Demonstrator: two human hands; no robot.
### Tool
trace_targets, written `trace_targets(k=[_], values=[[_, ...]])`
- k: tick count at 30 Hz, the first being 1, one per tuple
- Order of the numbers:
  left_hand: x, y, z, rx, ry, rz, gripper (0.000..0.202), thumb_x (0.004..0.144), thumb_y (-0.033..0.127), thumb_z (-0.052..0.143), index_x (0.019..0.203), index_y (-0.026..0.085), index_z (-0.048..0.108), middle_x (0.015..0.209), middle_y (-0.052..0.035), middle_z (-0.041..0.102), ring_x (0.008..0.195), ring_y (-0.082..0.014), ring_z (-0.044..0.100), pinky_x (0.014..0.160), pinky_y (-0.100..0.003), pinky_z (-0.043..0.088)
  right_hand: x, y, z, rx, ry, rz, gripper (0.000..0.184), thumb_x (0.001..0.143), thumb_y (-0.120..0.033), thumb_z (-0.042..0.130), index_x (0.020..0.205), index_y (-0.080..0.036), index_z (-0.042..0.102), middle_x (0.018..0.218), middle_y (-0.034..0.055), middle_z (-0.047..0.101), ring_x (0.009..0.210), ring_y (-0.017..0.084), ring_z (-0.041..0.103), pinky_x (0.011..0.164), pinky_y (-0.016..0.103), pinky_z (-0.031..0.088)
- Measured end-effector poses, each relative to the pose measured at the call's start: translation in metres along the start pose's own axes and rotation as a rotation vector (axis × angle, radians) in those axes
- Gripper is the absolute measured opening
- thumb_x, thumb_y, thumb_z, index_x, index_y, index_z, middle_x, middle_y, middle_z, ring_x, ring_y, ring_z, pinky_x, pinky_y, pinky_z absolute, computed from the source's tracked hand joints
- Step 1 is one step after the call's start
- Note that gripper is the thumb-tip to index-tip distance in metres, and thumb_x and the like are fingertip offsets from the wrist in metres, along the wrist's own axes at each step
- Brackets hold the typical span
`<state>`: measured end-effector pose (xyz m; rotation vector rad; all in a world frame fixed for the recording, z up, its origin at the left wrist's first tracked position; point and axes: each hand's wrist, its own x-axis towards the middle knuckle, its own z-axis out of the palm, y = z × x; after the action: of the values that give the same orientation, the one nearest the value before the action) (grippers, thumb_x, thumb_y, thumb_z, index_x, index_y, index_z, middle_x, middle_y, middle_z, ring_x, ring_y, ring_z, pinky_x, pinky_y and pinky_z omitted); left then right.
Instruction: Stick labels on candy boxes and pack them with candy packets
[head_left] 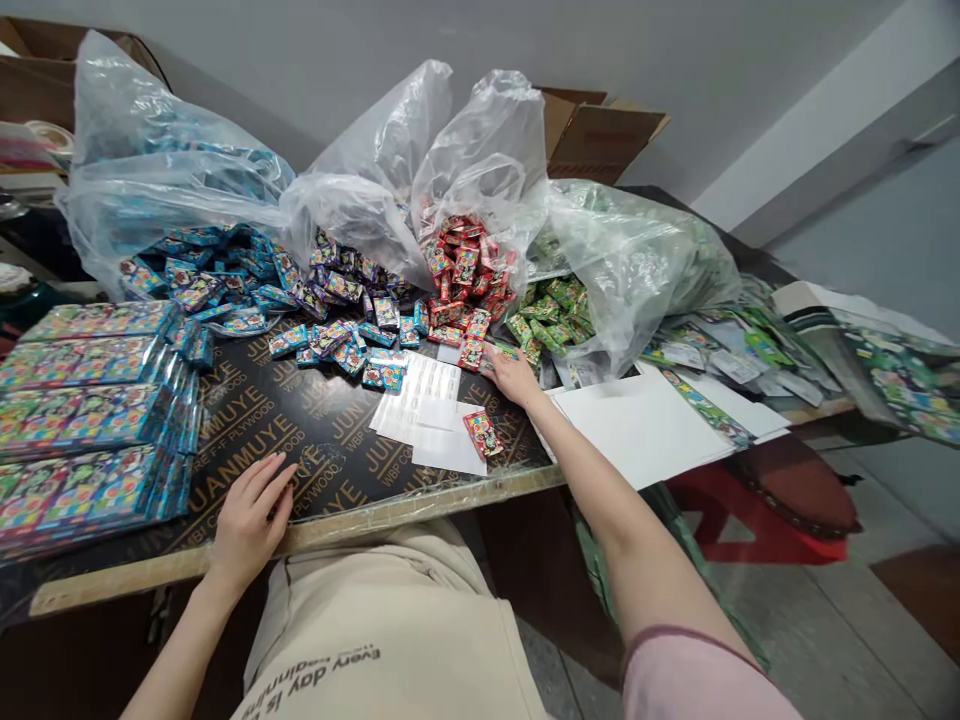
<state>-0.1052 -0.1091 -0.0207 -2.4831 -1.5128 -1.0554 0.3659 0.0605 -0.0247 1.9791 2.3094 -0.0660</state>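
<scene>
Along the front edge of a black printed plywood table (225, 405), left hand (251, 520) lies palm down, fingers slightly apart, nothing between them. Well to its right, right hand (513, 378) reaches forward to where the red packets (465, 262) meet the green packets (556, 318). Its fingertips are at the small packs there; cannot tell whether they are clamped on one or only touching.

Red heap spills from the mouth of a clear plastic bag (487, 125), middle of the table; green heap just right of it. Purple packets (343, 285) sit left of the red, blue packets (244, 270) farther left, some of both mixed together in front.

Nearer the person, one lone red packet (483, 434) lies tilted across white slips (450, 458), overhanging their right side. Printed white sheets (424, 385) lie just behind the slips.

Far left: stack of multicoloured packs (82, 420) in shiny wrap, several rows deep. Right of the right forearm: large white sheets (630, 418), overlapping, reaching the table's edge. Behind the bags, an open cardboard box (606, 138) near the wall.
</scene>
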Motion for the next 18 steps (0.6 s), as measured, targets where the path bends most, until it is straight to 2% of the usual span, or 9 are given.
trace_targets(k=[5, 8, 10, 12, 14, 16, 18], values=[[0.008, 0.005, 0.003, -0.049, -0.014, 0.029, 0.038, 0.082, 0.013, 0.058, 0.118, 0.024, 0.062, 0.121, -0.0104, 0.065, 0.113, -0.0277, 0.061, 0.098, -0.049, 0.050, -0.004, -0.004, -0.015, 0.010, -0.026, -0.008, 0.032, 0.094, -0.014, 0.038, 0.118, 0.000, 0.055, 0.102, 0.0255, 0.066, 0.099, 0.025, 0.059, 0.091, 0.035, 0.035], [0.011, 0.006, -0.001, -0.127, -0.034, -0.026, 0.031, 0.082, 0.016, 0.060, 0.112, 0.024, 0.066, 0.120, -0.0093, 0.066, 0.114, -0.0274, 0.060, 0.099, -0.050, 0.048, -0.003, -0.001, -0.035, 0.037, -0.003, 0.005, 0.025, 0.089, -0.006, 0.040, 0.104, -0.001, 0.060, 0.086, 0.0227, 0.069, 0.087, 0.025, 0.062, 0.081, 0.034, 0.039], [0.015, 0.008, -0.005, -0.254, -0.036, -0.179, 0.024, 0.082, 0.022, 0.062, 0.105, 0.023, 0.069, 0.118, -0.0093, 0.067, 0.111, -0.0273, 0.062, 0.100, -0.050, 0.048, -0.004, -0.008, -0.053, 0.063, 0.047, 0.003, 0.026, 0.090, -0.008, 0.039, 0.103, -0.003, 0.060, 0.083, 0.0205, 0.069, 0.083, 0.025, 0.063, 0.077, 0.034, 0.041], [0.022, 0.013, -0.006, -0.494, -0.061, -0.454, 0.023, 0.082, 0.033, 0.063, 0.099, 0.020, 0.070, 0.111, -0.0108, 0.070, 0.105, -0.0274, 0.065, 0.095, -0.048, 0.051, -0.012, -0.028, -0.071, 0.105, 0.136, -0.027, 0.029, 0.095, -0.015, 0.035, 0.107, -0.006, 0.060, 0.085, 0.0186, 0.069, 0.084, 0.025, 0.064, 0.078, 0.035, 0.043], [0.034, 0.024, -0.003, -0.864, -0.159, -0.763, 0.036, 0.085, 0.046, 0.056, 0.099, 0.016, 0.070, 0.106, -0.0145, 0.071, 0.100, -0.0281, 0.067, 0.087, -0.045, 0.055, -0.029, -0.061, -0.085, 0.175, 0.243, -0.114, 0.035, 0.098, -0.022, 0.030, 0.110, -0.010, 0.059, 0.090, 0.0173, 0.069, 0.089, 0.025, 0.064, 0.082, 0.039, 0.044], [0.047, 0.039, 0.004, -1.298, -0.337, -0.968, 0.058, 0.088, 0.060, 0.040, 0.101, 0.012, 0.068, 0.106, -0.0200, 0.070, 0.101, -0.0297, 0.067, 0.085, -0.046, 0.055, -0.052, -0.103, -0.090, 0.267, 0.321, -0.278, 0.036, 0.099, -0.025, 0.029, 0.113, -0.014, 0.060, 0.099, 0.0159, 0.069, 0.096, 0.025, 0.064, 0.088, 0.041, 0.045], [0.061, 0.053, 0.011, -1.617, -0.486, -1.024, 0.076, 0.084, 0.073, 0.030, 0.106, 0.009, 0.067, 0.107, -0.0233, 0.069, 0.102, -0.0320, 0.067, 0.085, -0.049, 0.053, -0.077, -0.143, -0.086, 0.351, 0.342, -0.534, 0.028, 0.097, -0.025, 0.038, 0.112, -0.021, 0.062, 0.109, 0.0102, 0.069, 0.104, 0.021, 0.064, 0.092, 0.038, 0.049]])
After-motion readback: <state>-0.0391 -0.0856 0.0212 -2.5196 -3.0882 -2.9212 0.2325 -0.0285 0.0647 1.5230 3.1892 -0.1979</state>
